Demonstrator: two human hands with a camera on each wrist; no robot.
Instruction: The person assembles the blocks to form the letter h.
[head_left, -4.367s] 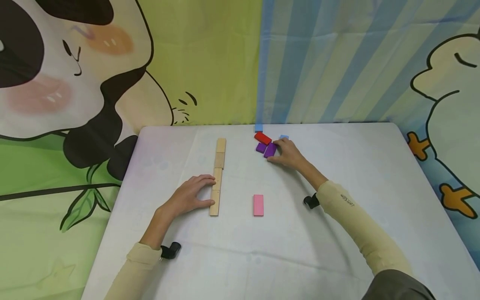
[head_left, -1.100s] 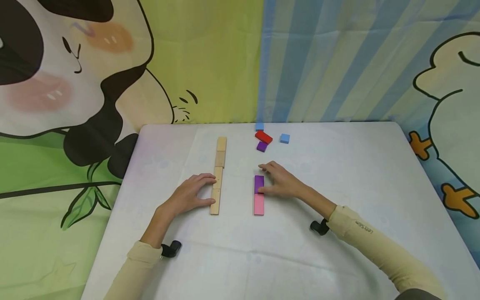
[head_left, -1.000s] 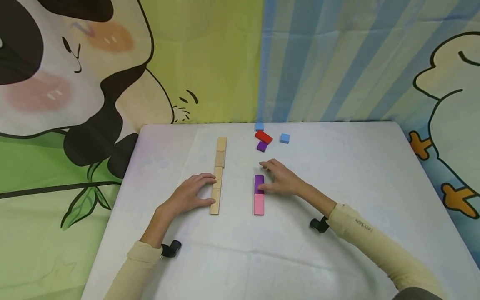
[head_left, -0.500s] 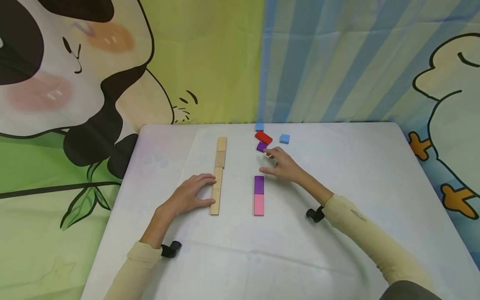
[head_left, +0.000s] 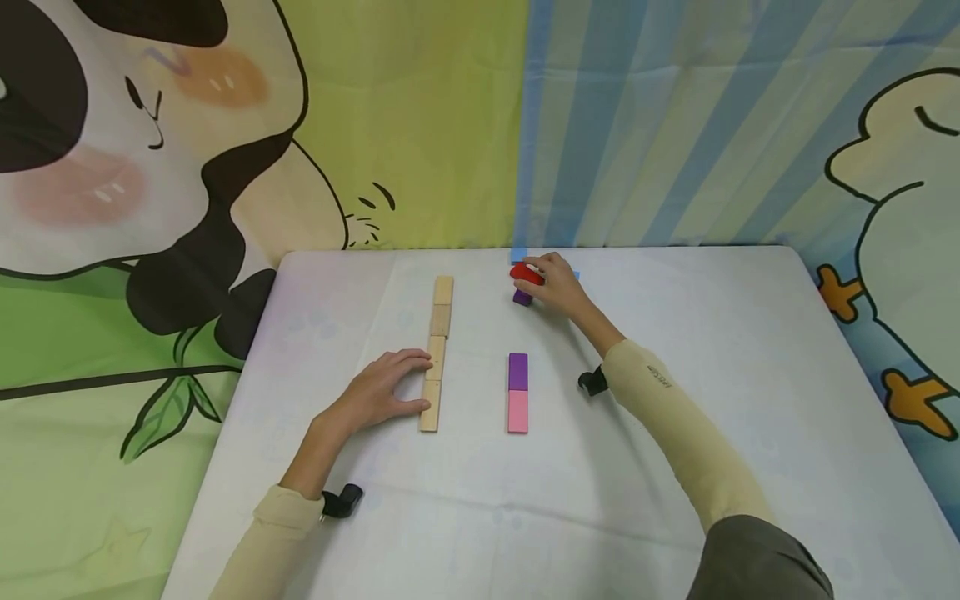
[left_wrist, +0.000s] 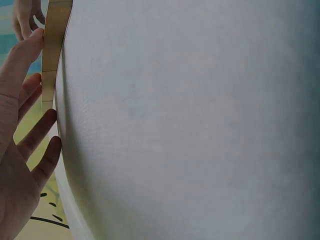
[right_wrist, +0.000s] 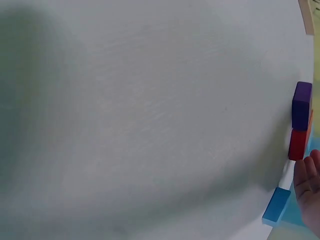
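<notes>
My left hand [head_left: 381, 390] rests beside a row of several plain wooden blocks [head_left: 436, 358], thumb and fingertips touching the row's left side. In the left wrist view its fingers [left_wrist: 37, 135] are spread and relaxed along the wooden block [left_wrist: 56, 40]. At the back of the table my right hand [head_left: 558, 286] has thumb and fingers around a red block [head_left: 522, 272], partly covering it. A small purple block [head_left: 522, 298] lies just in front of the red one. In the right wrist view the red block [right_wrist: 298, 145] sits between the purple block [right_wrist: 302, 106] and my fingertips; the thumb is hidden there.
A longer purple block [head_left: 518, 372] and a pink block [head_left: 517, 412] lie end to end right of the wooden row. One blue block [head_left: 518, 256] is at the table's back edge. Another blue block [right_wrist: 276, 206] lies near my right hand, mostly hidden in the head view.
My right hand carried a purple block forward to the pink one, released it, then moved back to the red block. The left hand has stayed at the wooden row.
</notes>
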